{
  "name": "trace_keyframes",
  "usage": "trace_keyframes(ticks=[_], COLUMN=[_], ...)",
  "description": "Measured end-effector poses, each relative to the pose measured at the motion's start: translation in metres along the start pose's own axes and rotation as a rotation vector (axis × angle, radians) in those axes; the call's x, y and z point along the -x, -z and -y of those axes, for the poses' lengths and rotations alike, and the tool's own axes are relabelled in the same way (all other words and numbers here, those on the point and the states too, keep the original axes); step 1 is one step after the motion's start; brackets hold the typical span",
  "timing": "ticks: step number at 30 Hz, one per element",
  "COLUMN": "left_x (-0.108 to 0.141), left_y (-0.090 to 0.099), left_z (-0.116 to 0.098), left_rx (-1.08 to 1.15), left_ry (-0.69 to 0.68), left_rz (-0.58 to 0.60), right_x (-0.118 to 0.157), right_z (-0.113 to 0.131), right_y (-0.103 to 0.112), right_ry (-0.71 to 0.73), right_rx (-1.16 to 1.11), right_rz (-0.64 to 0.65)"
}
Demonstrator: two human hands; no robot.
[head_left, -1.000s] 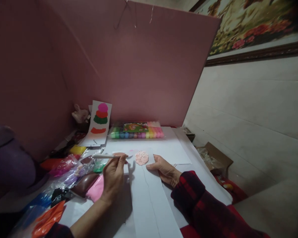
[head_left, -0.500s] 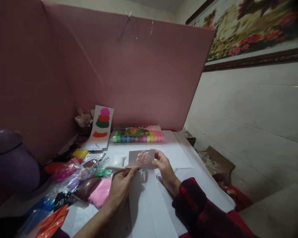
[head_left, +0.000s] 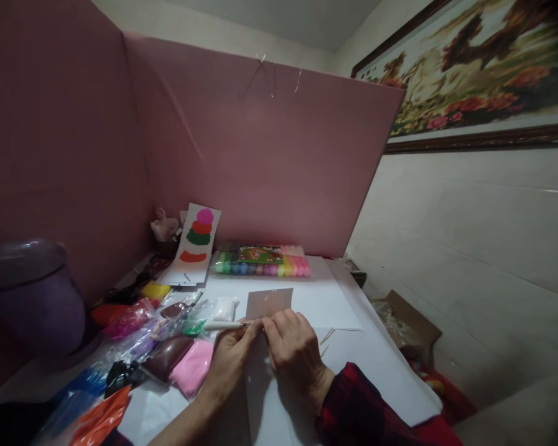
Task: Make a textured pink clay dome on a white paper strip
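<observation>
A small grey card (head_left: 270, 302) stands tilted above the white paper. My left hand (head_left: 230, 353) is closed at its lower left, thumb on top, and also grips a slim white-handled tool (head_left: 222, 325) that points left. My right hand (head_left: 295, 350) is closed at the card's lower edge, with its bent fingertips close to the left thumb. These fingers cover most of the pinkish clay on the card, and what they pinch is hidden. White paper (head_left: 279, 396) lies beneath both hands.
Bags of coloured clay, one pink (head_left: 193, 367), crowd the left side beside a purple bin (head_left: 32, 297). At the back lie a pack of coloured clay (head_left: 260, 265) and a sheet with coloured shapes (head_left: 195, 241). Thin sticks (head_left: 327, 336) rest right of my hand.
My right hand has moved from the card's right edge to its lower front, covering the clay flower. The white-handled tool shows more clearly in my left hand. The view has shifted slightly.
</observation>
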State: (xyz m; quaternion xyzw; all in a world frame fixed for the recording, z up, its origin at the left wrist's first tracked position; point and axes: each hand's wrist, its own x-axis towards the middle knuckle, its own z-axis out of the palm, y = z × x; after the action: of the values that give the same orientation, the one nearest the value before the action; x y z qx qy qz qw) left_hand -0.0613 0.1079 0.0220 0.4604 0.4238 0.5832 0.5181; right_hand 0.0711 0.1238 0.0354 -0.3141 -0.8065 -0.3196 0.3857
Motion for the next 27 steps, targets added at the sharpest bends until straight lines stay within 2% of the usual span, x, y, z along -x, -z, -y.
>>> trace_keyframes(ticks=[3,6,9,12,14,16,20,24,27], left_x=[-0.003,-0.007,-0.007,-0.006,-0.006,-0.007,-0.010,-0.010,-0.008], left_y=[0.004,0.009,0.007,0.001,0.000,0.003,0.010,0.010,0.008], left_z=[0.001,0.007,0.009,0.003,-0.003,-0.007,-0.007,-0.003,-0.005], left_rx=[-0.057,-0.081,0.033,0.218,0.267,0.229,0.230,0.252,0.263], left_ry=[-0.038,-0.076,-0.070,-0.100,-0.031,0.094,0.278,0.317,0.322], left_rz=[-0.060,-0.081,-0.062,-0.041,-0.038,-0.025,0.096,0.079,0.087], right_x=[0.001,0.000,-0.006,-0.009,-0.006,-0.002,0.006,0.005,0.004], right_z=[-0.005,-0.015,-0.026,-0.032,-0.034,-0.032,-0.024,-0.018,-0.016], right_y=[0.002,0.008,0.013,0.014,0.011,0.005,-0.002,0.000,0.002], right_ry=[-0.003,-0.097,-0.302,-0.544,-0.676,-0.760,-0.810,-0.774,-0.743], right_rx=[-0.023,-0.091,-0.340,-0.627,-0.744,-0.837,-0.974,-0.988,-0.964], right_rz=[0.015,0.010,-0.048,-0.031,0.003,0.021,0.055,0.067,0.024])
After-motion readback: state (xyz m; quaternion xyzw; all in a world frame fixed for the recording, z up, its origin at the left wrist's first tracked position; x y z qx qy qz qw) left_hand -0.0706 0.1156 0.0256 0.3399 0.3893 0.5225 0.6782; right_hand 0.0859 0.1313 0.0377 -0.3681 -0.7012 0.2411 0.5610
